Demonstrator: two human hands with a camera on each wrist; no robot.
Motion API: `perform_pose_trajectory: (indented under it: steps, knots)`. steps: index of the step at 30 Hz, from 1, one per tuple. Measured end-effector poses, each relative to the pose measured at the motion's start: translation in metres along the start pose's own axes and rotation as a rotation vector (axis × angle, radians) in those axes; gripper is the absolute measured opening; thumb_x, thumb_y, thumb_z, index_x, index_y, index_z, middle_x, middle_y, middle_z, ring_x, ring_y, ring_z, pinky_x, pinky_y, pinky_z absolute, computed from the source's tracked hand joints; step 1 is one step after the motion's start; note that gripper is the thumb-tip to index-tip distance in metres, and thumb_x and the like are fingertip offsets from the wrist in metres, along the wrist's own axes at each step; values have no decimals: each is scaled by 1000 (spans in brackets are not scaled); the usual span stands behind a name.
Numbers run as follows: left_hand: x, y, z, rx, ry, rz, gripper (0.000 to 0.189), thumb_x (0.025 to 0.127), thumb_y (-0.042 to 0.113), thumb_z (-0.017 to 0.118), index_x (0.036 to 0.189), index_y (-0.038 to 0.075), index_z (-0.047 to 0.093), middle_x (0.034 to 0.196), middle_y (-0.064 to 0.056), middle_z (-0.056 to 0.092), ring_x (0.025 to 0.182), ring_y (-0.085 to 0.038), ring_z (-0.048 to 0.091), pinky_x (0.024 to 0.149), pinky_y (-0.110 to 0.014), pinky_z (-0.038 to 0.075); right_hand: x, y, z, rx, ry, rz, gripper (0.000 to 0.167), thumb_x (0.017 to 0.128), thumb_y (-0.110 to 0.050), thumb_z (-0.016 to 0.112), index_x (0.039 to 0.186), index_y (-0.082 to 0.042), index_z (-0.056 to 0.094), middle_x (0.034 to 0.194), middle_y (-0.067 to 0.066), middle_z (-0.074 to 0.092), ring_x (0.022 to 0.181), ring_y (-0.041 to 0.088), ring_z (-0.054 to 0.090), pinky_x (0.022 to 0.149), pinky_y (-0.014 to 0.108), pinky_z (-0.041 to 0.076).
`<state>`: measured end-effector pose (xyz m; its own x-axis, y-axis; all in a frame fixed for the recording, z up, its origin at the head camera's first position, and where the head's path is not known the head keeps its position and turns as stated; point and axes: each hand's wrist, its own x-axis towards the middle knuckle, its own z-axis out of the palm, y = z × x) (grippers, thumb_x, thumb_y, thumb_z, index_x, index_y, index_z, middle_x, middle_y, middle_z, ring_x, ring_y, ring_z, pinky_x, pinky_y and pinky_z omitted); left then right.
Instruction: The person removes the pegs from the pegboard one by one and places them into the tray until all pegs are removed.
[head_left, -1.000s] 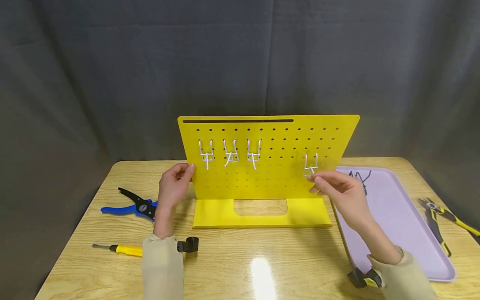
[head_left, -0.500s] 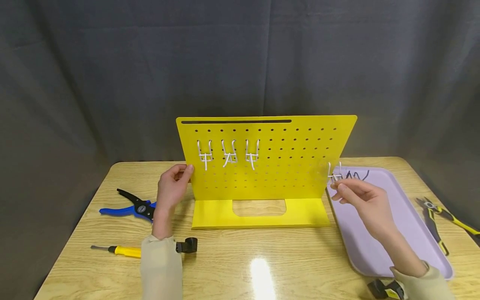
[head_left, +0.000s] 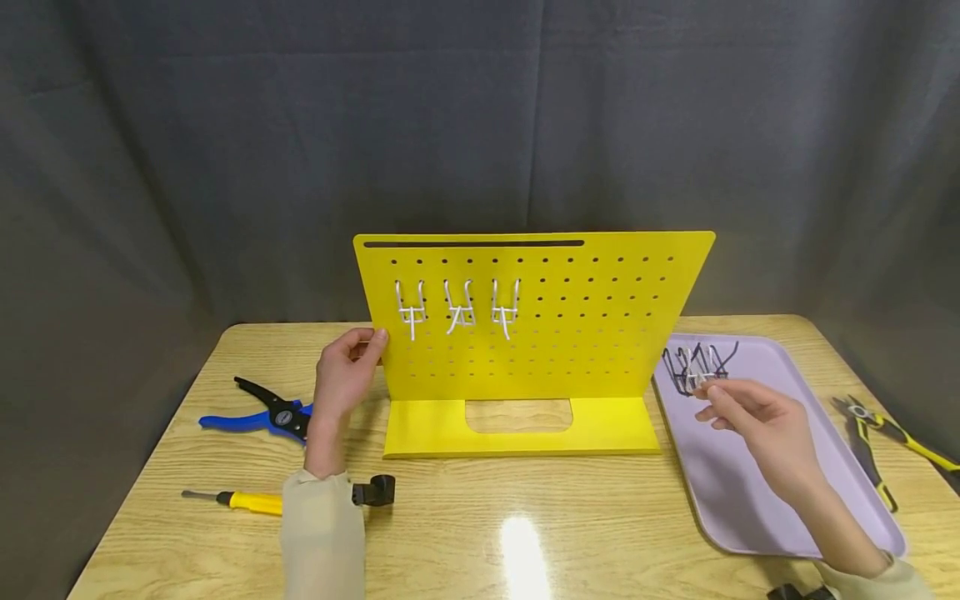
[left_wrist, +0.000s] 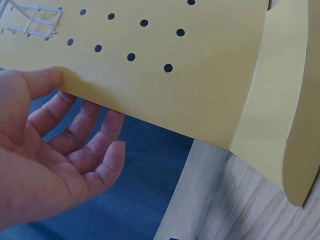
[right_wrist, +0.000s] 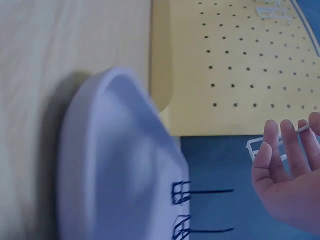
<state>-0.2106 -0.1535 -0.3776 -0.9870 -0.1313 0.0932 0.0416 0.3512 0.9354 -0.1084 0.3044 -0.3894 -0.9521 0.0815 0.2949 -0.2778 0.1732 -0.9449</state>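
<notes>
A yellow pegboard stands upright on its base. My left hand grips its left edge, thumb on the front and the other fingers reaching behind. Three white double-prong hooks, the left, middle and right ones, hang in a row at the upper left. Over the lilac tray, my right hand pinches another white hook by its front end, prongs up. In the right wrist view, fingers partly hide this hook. Black wire hooks lie at the tray's far end.
Blue-handled pliers and a yellow screwdriver lie left of the left forearm. Yellow-and-black pliers lie beyond the tray's right side. A dark curtain hangs behind the wooden table.
My right hand has carried the white hook from in front of the board's lower right, rightward and down over the tray. The left hand still grips the board's edge.
</notes>
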Motion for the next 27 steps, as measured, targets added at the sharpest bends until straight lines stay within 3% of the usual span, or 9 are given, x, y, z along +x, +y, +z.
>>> perform_pose_trajectory:
  steps: [6,18,27]
  knots:
    - [1,-1,0,-9,1,8,35,98,31,56,109,-2,65,97,-20,63,92,-35,60,80,-31,46,-5,12,-11,-92,-42,104,22,96,-8,58,111,8,64,94,-6,73,76,11,69,67,22,54]
    - [0,-1,0,-1,1,-8,36,98,31,56,110,-1,65,100,-20,63,93,-33,60,82,-34,46,-8,26,-32,-1,-79,190,17,97,-8,57,107,-3,70,93,-3,74,79,11,70,67,23,54]
    - [-1,1,0,-1,0,-4,34,98,30,56,110,-1,65,99,-20,63,93,-35,60,81,-34,46,-5,32,-36,-19,-74,288,15,97,-13,59,98,-18,73,86,-5,73,75,10,70,66,22,54]
